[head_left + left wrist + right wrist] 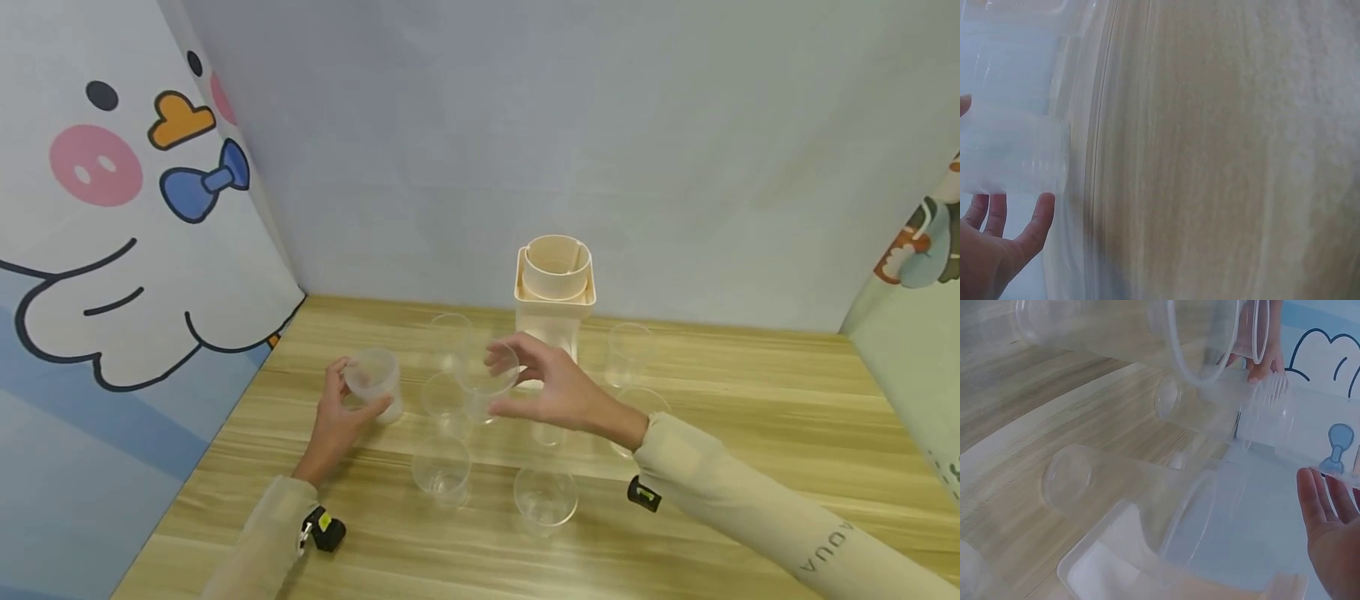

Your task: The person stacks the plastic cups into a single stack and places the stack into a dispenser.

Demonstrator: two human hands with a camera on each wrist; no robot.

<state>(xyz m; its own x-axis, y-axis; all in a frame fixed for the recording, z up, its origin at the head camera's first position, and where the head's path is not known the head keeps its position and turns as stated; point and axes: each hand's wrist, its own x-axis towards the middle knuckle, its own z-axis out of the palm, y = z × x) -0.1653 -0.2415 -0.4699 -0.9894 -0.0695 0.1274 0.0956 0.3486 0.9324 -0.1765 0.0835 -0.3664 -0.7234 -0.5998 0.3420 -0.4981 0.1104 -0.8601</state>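
Light wood-grain tabletop (765, 400), cream plastic stand with square tray top and round collar (553, 310) upright near mid back edge. Clear round plastic cups (441, 468) sit mouth-up around it, some toward the front edge, two on the right-edge side. Milky translucent plastic cup (375, 379) nearer left edge, base contact unclear.

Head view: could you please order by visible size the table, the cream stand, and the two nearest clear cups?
1. Wooden table
2. Cream stand
3. Front-left clear cup and front-right clear cup: too alike to rank.
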